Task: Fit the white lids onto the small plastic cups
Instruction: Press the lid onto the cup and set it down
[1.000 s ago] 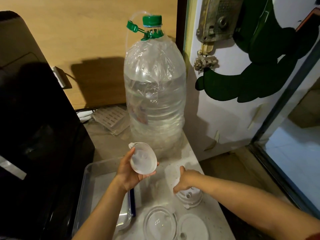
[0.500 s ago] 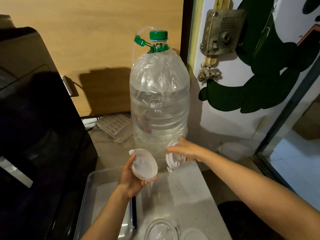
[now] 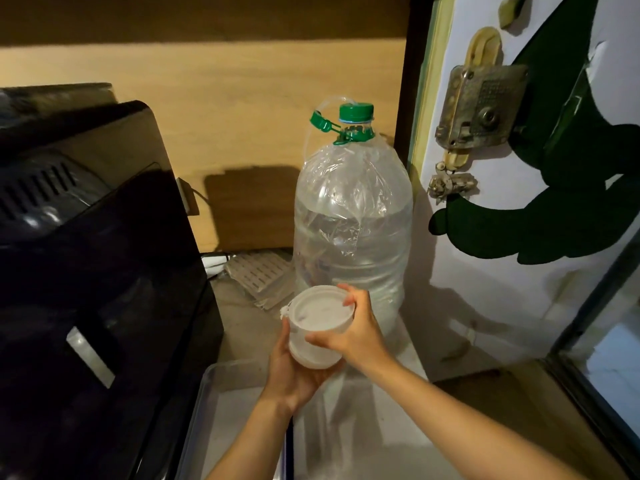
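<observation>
We find no readable text, brand or number anywhere. The water bottle beyond the hands carries a label low on its side, too blurred to read. The white lid shows no marking we can read.

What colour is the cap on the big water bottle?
Green, seen clearly in the head view: the cap tops the bottle.

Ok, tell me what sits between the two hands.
Head view: the small plastic cup with the white lid, between left hand and right hand.
</observation>
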